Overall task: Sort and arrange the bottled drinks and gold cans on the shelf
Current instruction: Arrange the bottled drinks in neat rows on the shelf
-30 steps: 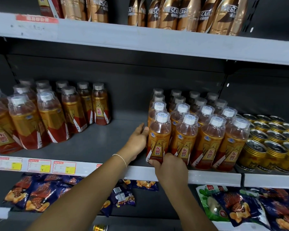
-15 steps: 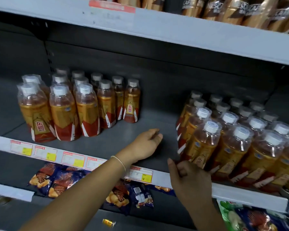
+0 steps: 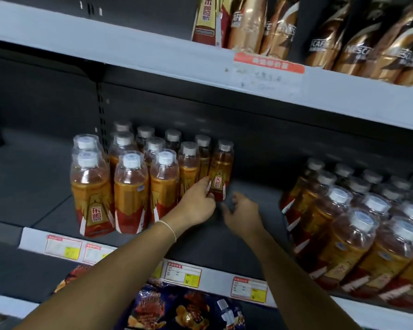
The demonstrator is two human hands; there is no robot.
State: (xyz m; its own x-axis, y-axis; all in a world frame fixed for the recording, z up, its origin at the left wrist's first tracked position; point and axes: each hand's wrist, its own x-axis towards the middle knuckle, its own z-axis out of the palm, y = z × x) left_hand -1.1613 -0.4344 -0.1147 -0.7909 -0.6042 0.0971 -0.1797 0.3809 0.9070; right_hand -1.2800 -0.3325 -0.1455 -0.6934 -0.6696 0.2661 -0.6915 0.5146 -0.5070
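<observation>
Two clusters of amber bottled drinks with red-gold labels and white caps stand on the dark middle shelf (image 3: 243, 239). The left cluster (image 3: 129, 182) holds several bottles. My left hand (image 3: 197, 202) grips the base of its rightmost bottle (image 3: 221, 171), which stands upright at the back. Just right of that bottle hovers my right hand (image 3: 242, 211), fingers spread and relaxed, holding nothing. The right cluster (image 3: 358, 225) fills the shelf's right side. No gold cans are in view.
A bare stretch of shelf lies between the two clusters. Gold coffee bottles (image 3: 372, 41) and a red-gold carton (image 3: 209, 20) stand on the upper shelf. Price tags (image 3: 184, 273) line the shelf edge. Snack bags (image 3: 174, 308) lie on the shelf below.
Both hands left the right cluster and moved left across the gap. My left hand now grips the rightmost bottle of the left cluster. The view swung left, so the gold cans dropped out of sight.
</observation>
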